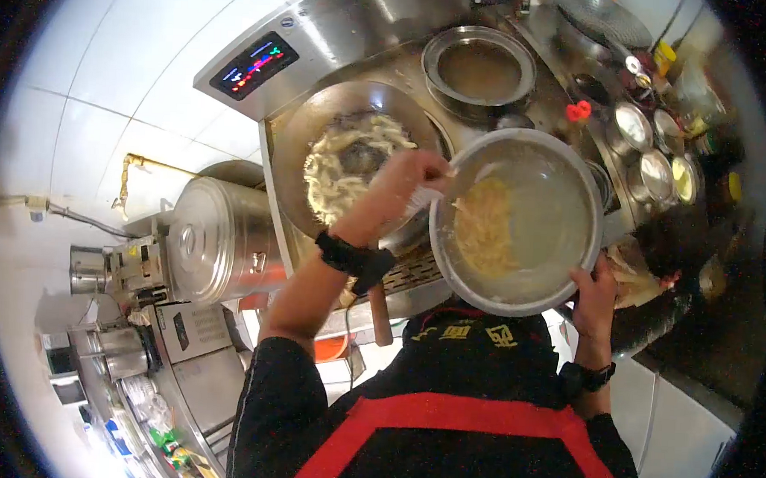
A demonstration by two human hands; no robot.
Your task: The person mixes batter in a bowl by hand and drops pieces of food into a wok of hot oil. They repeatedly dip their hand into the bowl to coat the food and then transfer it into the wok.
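Observation:
A large metal bowl is tilted in front of me, with pale, battered strips gathered on its left side. My right hand grips the bowl's lower right rim. Close by the bowl's left rim, my left hand has its fingers curled together, slightly blurred; what they hold is hidden. Something white shows just under that hand. Beneath my left forearm sits a wok of dark liquid, where several pale strips float in a ring. A wooden handle sticks out below the wok.
A round pan of brownish liquid stands behind the bowl. Small metal containers cluster on the right. To the left are a large lidded pot and a brass tap. A lit control panel is on the stove back.

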